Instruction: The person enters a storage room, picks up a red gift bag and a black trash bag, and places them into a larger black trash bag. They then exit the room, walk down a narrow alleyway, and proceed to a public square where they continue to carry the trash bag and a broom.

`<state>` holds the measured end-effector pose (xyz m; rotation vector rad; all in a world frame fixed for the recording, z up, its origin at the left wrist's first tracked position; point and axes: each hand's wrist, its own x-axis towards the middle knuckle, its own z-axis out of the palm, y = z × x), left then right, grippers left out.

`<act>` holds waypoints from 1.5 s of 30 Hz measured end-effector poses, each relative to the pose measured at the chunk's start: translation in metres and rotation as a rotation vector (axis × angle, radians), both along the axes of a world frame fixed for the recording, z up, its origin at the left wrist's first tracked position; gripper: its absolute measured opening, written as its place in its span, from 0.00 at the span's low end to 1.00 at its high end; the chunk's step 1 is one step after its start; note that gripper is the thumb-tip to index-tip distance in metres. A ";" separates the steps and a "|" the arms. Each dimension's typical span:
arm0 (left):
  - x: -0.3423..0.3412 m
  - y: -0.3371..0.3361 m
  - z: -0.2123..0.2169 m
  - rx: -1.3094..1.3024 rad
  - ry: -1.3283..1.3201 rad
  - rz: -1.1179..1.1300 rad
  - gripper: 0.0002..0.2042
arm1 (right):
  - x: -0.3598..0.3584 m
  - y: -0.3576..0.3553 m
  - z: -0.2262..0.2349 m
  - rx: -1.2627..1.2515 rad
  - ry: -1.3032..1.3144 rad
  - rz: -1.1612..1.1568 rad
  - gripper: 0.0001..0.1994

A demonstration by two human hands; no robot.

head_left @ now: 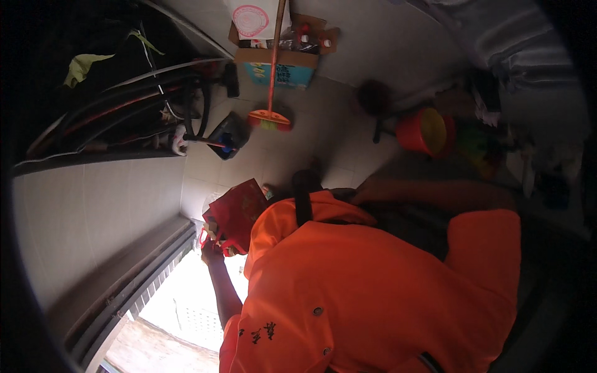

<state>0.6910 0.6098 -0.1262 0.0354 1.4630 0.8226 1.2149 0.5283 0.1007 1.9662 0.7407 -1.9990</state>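
Observation:
On the left, my left hand (pixel 212 252) is closed around the red cord handles of a red paper gift bag (pixel 237 208). The bag hangs tilted beside my orange top, and something pale shows at its opening; its contents I cannot make out. My right forearm bends across in front of my waist. In deep shadow by the dark clothing there, my right hand (pixel 364 193) shows only faintly, its fingers hidden.
An orange broom (pixel 270 117) leans against a cardboard box (pixel 283 68) of bottles. Left of it lies a dark dustpan (pixel 227 135). A red bucket (pixel 418 132) stands at the right. Dark tubing (pixel 130 105) fills the upper left, and a bright opening (pixel 186 304) lies at lower left.

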 end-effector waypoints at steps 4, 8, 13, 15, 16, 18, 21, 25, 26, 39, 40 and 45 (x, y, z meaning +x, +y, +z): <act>-0.010 -0.003 -0.010 -0.014 0.082 0.095 0.16 | 0.009 -0.001 -0.001 -0.018 0.063 -0.200 0.19; -0.044 -0.001 -0.043 0.270 0.423 -0.481 0.16 | -0.006 0.005 0.028 -0.088 0.070 -0.263 0.16; -0.038 0.000 -0.047 0.182 0.214 -0.374 0.18 | -0.004 -0.005 0.087 0.145 0.147 -0.138 0.30; -0.032 -0.006 -0.027 0.097 0.216 -0.330 0.18 | -0.003 -0.015 0.095 0.459 0.060 -0.042 0.22; -0.028 -0.003 -0.017 0.104 0.279 -0.426 0.18 | 0.002 -0.027 0.083 0.588 0.022 0.050 0.22; -0.023 0.001 -0.005 0.136 0.373 -0.557 0.17 | 0.002 -0.043 0.074 0.829 -0.080 0.170 0.20; -0.010 0.011 -0.003 -0.044 0.120 -0.063 0.12 | -0.012 -0.053 0.074 1.038 -0.230 0.221 0.14; -0.010 0.018 0.000 -0.034 0.031 -0.071 0.08 | -0.021 -0.071 0.071 0.900 -0.335 0.218 0.11; -0.012 0.022 -0.003 -0.048 0.083 -0.062 0.08 | -0.021 -0.077 0.069 0.851 -0.364 0.213 0.11; 0.016 0.037 0.007 0.030 0.060 -0.135 0.07 | -0.037 -0.091 0.049 0.735 -0.429 0.551 0.18; 0.017 0.037 0.007 0.022 0.063 -0.142 0.07 | -0.036 -0.096 0.042 0.796 -0.481 0.523 0.18; 0.021 0.041 0.004 0.010 0.094 -0.181 0.06 | -0.042 -0.104 0.037 0.842 -0.506 0.469 0.14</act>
